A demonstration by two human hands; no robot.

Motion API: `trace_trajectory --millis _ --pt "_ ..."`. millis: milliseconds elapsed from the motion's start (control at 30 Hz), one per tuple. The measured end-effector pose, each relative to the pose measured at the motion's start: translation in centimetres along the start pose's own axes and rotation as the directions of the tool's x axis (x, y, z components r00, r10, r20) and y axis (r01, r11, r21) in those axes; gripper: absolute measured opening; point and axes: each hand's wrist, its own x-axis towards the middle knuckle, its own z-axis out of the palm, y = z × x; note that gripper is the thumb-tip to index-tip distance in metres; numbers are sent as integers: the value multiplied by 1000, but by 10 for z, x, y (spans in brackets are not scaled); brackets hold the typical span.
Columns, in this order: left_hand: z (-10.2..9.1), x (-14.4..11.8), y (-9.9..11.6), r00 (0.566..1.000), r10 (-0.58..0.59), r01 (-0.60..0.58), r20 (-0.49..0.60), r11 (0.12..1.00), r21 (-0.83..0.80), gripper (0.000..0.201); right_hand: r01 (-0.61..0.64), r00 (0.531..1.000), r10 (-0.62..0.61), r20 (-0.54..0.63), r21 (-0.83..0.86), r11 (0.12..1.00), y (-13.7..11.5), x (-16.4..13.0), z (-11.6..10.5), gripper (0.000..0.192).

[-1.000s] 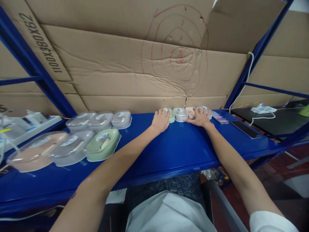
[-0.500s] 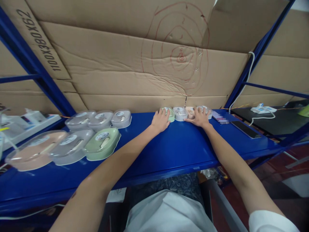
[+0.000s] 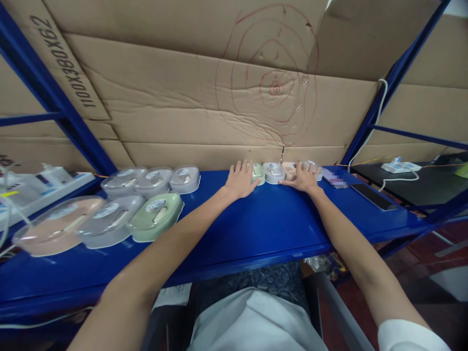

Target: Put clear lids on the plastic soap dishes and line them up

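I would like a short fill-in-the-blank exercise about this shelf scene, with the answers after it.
1. The left hand lies beside a small ____ container.
2. The right hand rests on a row of small containers on the ____ shelf.
3. Behind the shelf stands cardboard with ____ circles drawn on it.
4. The phone lies to the ____ of both hands.

Answers: green; blue; red; right

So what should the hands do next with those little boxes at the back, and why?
Probably close the left hand on the green box. Its fingers are spread flat beside that box, gripping nothing, while the right hand lies flat over the peach box in the same row.
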Motion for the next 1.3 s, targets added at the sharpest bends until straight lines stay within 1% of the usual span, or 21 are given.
trace_trajectory --millis 67,167,233,300,333,400,467,500,567,633,700,800,933,1133,1200,1233,1300 --pt "-10 -4 -6 999 -43 44 32 999 -14 81 4 1000 -4 -6 13 1000 -1 -1 -1 133" --pt "-32 -16 -18 992 -73 70 101 997 34 83 7 1000 -7 0 29 1000 -3 -2 -3 135" --pt "-51 -30 -29 983 -77 60 169 993 101 79 16 1000 -16 -3 37 999 -5 -4 -4 136" --pt "-71 -49 -43 978 -74 49 195 990 134 74 30 999 -29 -22 40 999 -7 -5 -5 135" --pt "-81 -60 -51 979 -84 55 186 987 153 73 39 999 -37 -34 40 998 -8 -6 -6 134" --pt "-99 -83 -68 977 -147 113 155 972 207 73 51 997 -50 -51 37 998 -12 -8 -8 134" --pt "-110 -107 -88 971 -203 167 126 953 253 70 64 997 -62 -52 32 997 -16 -10 -10 133" --pt "-112 -119 -97 972 -207 171 115 949 264 71 73 996 -71 -47 28 997 -18 -11 -10 133" --pt "-113 -139 -112 975 -203 170 93 946 276 68 99 994 -98 -43 19 995 -23 -13 -12 132" --pt "-107 -154 -121 967 -231 188 105 930 315 62 128 990 -127 -53 18 992 -27 -15 -12 130" --pt "-100 -163 -124 953 -258 196 161 925 326 59 150 986 -148 -71 24 988 -31 -17 -13 128" --pt "-88 -169 -123 934 -275 196 230 929 314 52 177 982 -175 -77 23 984 -35 -21 -15 124" --pt "-80 -172 -116 955 -224 150 194 930 334 44 197 978 -195 -73 17 980 -39 -25 -18 121" --pt "-84 -176 -90 977 -109 46 183 947 318 38 214 974 -210 -88 41 976 -46 -28 -21 117" --pt "-83 -173 -80 981 -46 -3 191 969 249 35 237 967 -228 -115 65 969 -51 -31 -23 110" --pt "-82 -171 -76 982 0 -36 186 981 189 33 259 959 -246 -144 84 962 -53 -32 -25 104" --pt "-77 -165 -69 987 107 -109 119 994 5 33 346 923 -311 -225 138 928 -60 -38 -28 91"
